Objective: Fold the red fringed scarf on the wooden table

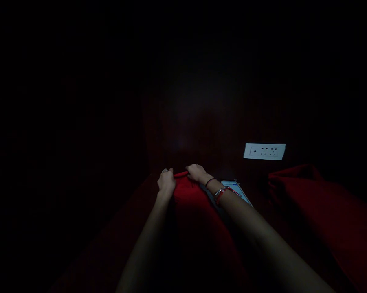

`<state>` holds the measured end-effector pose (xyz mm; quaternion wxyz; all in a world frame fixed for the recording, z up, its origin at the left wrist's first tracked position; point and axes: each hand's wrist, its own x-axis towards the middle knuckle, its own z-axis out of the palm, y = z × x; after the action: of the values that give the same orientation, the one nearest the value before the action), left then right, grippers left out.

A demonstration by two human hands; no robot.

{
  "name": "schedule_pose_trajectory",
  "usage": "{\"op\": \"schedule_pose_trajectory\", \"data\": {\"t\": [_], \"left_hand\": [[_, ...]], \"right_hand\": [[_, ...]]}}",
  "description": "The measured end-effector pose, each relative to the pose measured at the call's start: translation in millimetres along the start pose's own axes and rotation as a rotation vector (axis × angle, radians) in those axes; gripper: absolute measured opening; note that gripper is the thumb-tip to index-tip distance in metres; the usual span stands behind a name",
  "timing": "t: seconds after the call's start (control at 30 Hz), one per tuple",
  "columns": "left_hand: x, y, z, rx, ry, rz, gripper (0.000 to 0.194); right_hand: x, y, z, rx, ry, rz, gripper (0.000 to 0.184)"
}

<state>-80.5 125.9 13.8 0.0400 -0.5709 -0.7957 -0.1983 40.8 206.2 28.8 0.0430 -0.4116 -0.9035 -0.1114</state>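
Both hands are on the red cloth [186,195], which lies in the middle of the view, running from its gripped far edge back towards the person between the two forearms. The left hand [166,181] is closed, fingers curled and thumb near the top, on the left end of that edge; a ring [164,170] shows on it. The right hand [196,173] is closed on the other end, knuckles up, with a dark band [209,182] and bracelets [222,192] on its wrist. Between them the edge forms a short, fairly straight ridge.

As far as the work can be judged, the hold is complete — both ends of the edge are secured — while the cloth itself is not yet released or set aside. Its near part sinks into shadow, so whether it is folded, doubled or simply spread there cannot be told.

Just beside the right wrist a phone [242,194] lies with its screen lit, and a grey strip [205,189] shows next to the cloth. A second red cloth [324,207] lies well apart on the right, untouched by either hand. Behind, a white socket plate [264,151] sits on the dark wall [201,130].
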Motion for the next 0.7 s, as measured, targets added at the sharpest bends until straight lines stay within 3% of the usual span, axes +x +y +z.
{"op": "schedule_pose_trajectory", "data": {"t": [0.1,0.2,0.3,0.4,0.5,0.6,0.7], "left_hand": [[0,2,-8.1,0.004,-0.045,-0.024,0.038],[1,3,-25.8,0.026,-0.087,-0.053,0.049],[-5,4,-50.8,0.03,-0.123,-0.086,0.053],[-28,5,-67.0,0.069,-0.098,-0.064,0.049],[-66,2,-59.2,0.084,-0.129,0.103,0.045],[-100,-9,-33.7,-0.057,-0.247,0.326,0.041],[-107,-26,-12.6,-0.175,-0.241,0.335,0.033]], "right_hand": [[-10,7,-3,0.092,-0.019,0.003,0.033],[-30,13,-8,0.227,0.048,0.005,0.043],[-60,13,-8,0.371,0.138,0.045,0.047],[-99,2,4,0.507,0.112,0.097,0.05],[-136,-15,26,0.61,0.02,0.097,0.059],[-159,-26,42,0.623,0.0,0.106,0.065],[-159,-27,37,0.59,0.051,0.111,0.056]]}}
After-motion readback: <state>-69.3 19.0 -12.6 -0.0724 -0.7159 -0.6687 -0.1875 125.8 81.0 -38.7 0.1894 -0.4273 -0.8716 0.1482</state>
